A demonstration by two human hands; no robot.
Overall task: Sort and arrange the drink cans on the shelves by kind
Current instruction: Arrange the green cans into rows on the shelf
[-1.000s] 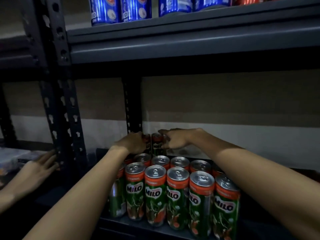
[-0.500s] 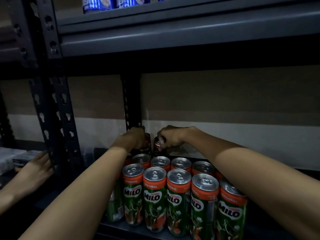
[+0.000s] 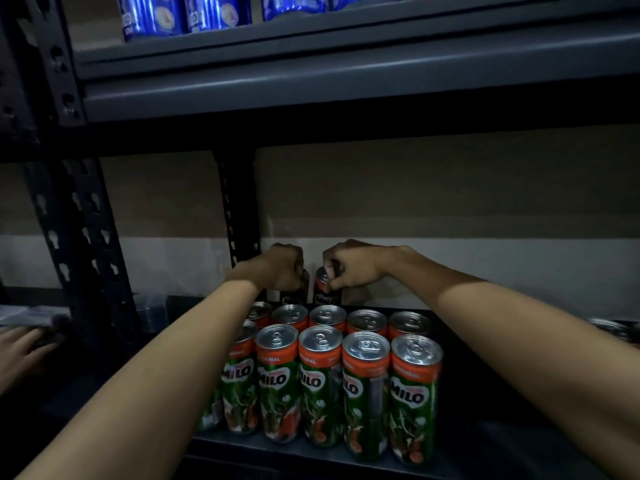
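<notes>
Several green and orange Milo cans (image 3: 322,382) stand in rows at the front of the lower shelf (image 3: 311,455). Behind them, at the back of the shelf, stand two dark cans. My left hand (image 3: 282,268) grips the top of the left dark can (image 3: 291,299), which it mostly hides. My right hand (image 3: 353,268) grips the top of the right dark can (image 3: 323,289), whose red rim shows between my fingers. Both arms reach over the Milo rows.
Blue cans (image 3: 187,15) stand on the upper shelf (image 3: 346,64). A dark perforated upright (image 3: 79,237) stands at the left, and another person's hand (image 3: 20,348) rests beyond it. A rear post (image 3: 239,209) rises just behind my left hand. More can tops (image 3: 609,327) show at the far right.
Both hands have closed tighter over the tops of the two dark cans at the back. The view has tilted slightly, bringing the blue cans above back into sight.
</notes>
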